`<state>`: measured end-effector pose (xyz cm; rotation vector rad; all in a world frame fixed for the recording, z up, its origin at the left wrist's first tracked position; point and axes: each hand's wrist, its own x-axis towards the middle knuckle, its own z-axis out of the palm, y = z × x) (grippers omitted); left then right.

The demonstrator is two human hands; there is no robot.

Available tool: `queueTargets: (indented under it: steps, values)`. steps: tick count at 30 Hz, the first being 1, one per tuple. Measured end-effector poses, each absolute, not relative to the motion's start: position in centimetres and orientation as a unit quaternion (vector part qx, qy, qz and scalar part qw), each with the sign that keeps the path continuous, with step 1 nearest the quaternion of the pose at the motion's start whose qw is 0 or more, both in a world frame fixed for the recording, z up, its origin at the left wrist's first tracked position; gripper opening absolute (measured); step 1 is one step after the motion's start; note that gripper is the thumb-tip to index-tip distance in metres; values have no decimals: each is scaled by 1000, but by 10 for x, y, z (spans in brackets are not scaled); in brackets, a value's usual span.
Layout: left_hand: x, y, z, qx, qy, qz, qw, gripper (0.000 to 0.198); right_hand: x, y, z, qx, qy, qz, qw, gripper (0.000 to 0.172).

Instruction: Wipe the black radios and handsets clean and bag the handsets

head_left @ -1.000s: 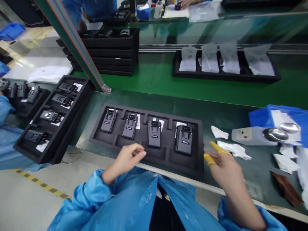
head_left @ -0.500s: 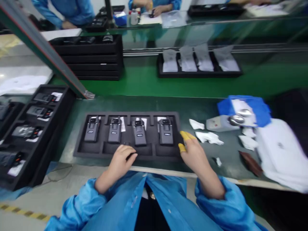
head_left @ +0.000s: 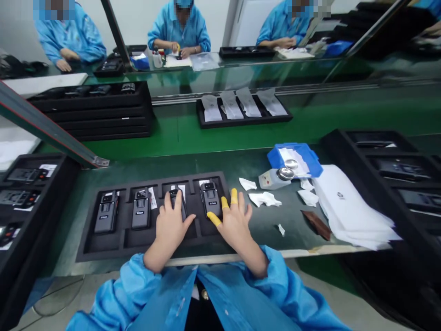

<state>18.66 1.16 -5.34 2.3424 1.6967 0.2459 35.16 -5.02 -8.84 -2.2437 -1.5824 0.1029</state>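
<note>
A black foam tray [head_left: 127, 243] lies in front of me, with small black handheld devices upright in its slots, each with a light label on its front. My left hand [head_left: 171, 226] lies over one device [head_left: 182, 202], fingers stretched out and thumb apart, hiding most of it. Yellow finger cots cover the thumb and two fingers of my right hand [head_left: 236, 225]. It is spread at the tray's right end, its thumb beside the rightmost device [head_left: 210, 198]. Two more devices, the leftmost one [head_left: 106, 215] and its neighbour [head_left: 140, 212], are uncovered. White slips stick out behind the devices.
Right of the tray are torn white scraps [head_left: 264, 199], a pump-top bottle [head_left: 274, 179], a blue box [head_left: 303, 154], a brown wrapper [head_left: 317, 224] and white sheets [head_left: 344, 202]. Device trays stand left [head_left: 65, 184] and right [head_left: 344, 151]. Ahead is a tray of white pouches [head_left: 244, 122]; co-workers sit beyond.
My view has tilted up and swung right. My left hand has gone from the tray's front edge onto a device, its curled fingers stretching out. My right hand's fingers have spread.
</note>
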Motion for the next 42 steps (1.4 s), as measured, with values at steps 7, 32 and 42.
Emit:
queueTargets:
  steps: [7,32,42]
  values:
    - [175,25,-57,720,584,221,301,81,344,-46,-87,-789,-554,33,263,45]
    - [166,9,-72,397,467,370,698,66,321,-55,-93,-703,-594,57,387,52]
    - [166,9,-72,397,468,361,702,68,320,-55,-95,-703,-597,38,385,51]
